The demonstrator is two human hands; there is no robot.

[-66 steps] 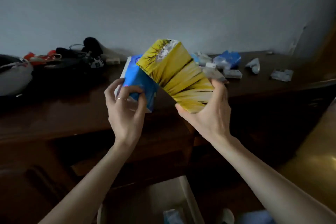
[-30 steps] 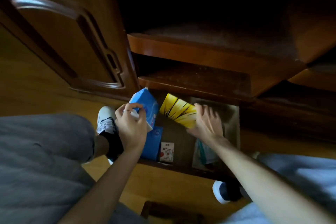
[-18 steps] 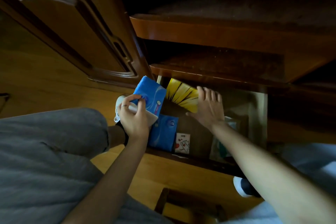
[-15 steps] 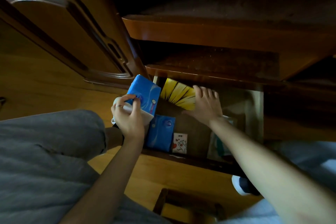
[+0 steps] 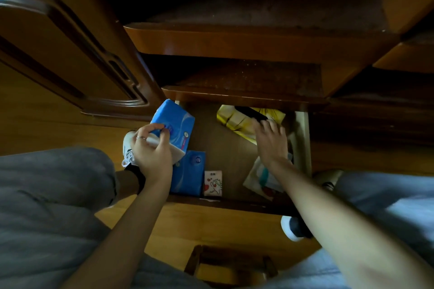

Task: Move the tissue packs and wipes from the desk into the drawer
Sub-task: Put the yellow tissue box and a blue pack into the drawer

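My left hand (image 5: 150,151) grips a blue tissue pack (image 5: 175,124), tilted, above the left side of the open drawer (image 5: 223,203). My right hand (image 5: 270,141) reaches into the drawer's back right, fingers on a yellow tissue pack (image 5: 237,119) that lies against the back, partly under the shelf edge. On the drawer floor lie another blue pack (image 5: 187,173), a small white pack with a cartoon print (image 5: 213,183) and a white pack with teal and red print (image 5: 263,178), partly under my right forearm.
A wooden shelf (image 5: 234,96) overhangs the drawer's back. An open cabinet door (image 5: 70,54) stands at the left. My knees in grey trousers (image 5: 47,195) flank the drawer, a white shoe (image 5: 128,148) beside its left wall. A wooden stool (image 5: 230,263) sits below.
I went from the desk top down to the drawer with both packs. The yellow pack has moved right and back inside the drawer under my right hand; the blue pack stays held above the left side.
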